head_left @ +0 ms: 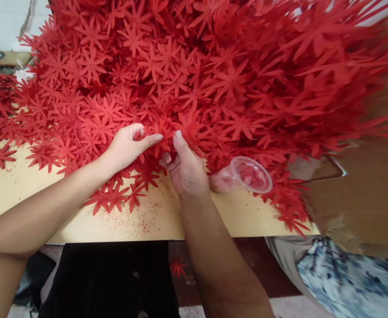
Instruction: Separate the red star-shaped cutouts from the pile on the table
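A big heap of red flower-shaped cutouts (154,62), with long narrow petals, covers most of the table. At the heap's near edge, my left hand (131,143) is closed, thumb and fingers pinching a red flower cutout (163,128). Just to its right, my right hand (189,165) is closed too, thumb up against the same red petals. Red cutouts behind blend with the held one, so its exact outline is hard to make out. A clear plastic cup (250,174) with reddish bits inside lies tipped beside my right wrist.
The pale tabletop (243,221) shows along the front, sprinkled with red crumbs. A brown cardboard box (363,190) stands at the right, above blue-patterned white cloth (349,274). One loose cutout (0,157) lies at the left, another (178,266) on the floor.
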The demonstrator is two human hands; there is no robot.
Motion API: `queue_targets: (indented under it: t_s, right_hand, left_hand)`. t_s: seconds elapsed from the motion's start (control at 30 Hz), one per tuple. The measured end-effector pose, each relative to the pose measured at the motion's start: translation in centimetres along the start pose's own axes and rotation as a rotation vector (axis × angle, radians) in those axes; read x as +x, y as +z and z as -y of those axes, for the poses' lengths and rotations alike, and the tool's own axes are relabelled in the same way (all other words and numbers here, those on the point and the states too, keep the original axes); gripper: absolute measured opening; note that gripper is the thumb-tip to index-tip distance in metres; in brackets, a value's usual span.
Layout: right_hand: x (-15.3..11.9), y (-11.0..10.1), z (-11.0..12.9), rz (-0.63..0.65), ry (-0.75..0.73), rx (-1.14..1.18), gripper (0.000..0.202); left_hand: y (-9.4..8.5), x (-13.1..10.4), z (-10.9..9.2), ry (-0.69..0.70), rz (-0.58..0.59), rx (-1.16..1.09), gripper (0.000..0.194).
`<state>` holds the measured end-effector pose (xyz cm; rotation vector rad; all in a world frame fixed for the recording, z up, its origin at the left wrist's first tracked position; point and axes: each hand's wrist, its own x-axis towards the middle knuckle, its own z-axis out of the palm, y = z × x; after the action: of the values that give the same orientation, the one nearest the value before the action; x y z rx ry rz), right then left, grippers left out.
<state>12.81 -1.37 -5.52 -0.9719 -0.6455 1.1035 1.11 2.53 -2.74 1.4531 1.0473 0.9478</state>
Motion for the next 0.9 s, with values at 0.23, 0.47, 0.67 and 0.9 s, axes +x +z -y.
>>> queue_targets:
  t_s: [0.23,0.47,0.67,0.9]
  right_hand:
    - [-0.3,0.2,-0.2,0.084,0.015,-0.099,0.024]
    - [0.3,0.0,0.1,-0.111,0.048,0.023,0.031]
    - [0.1,0.2,-0.1,0.003,0.130,-0.075,0.040]
    - [0.1,0.0,-0.4,0.074,0.144,-0.094,0.034]
  left_hand:
    - [0.3,0.0,-0.1,-0.005,0.092,-0.090,0.021]
    - [0.0,-0.2,-0.3,-0.033,0.088,-0.015,0.008]
    - [-0.8,0.6,0.8,0.171,-0.043,0.256,0.009]
    - [-1.6,0.0,0.2,0.540,-0.187,0.520,0.028]
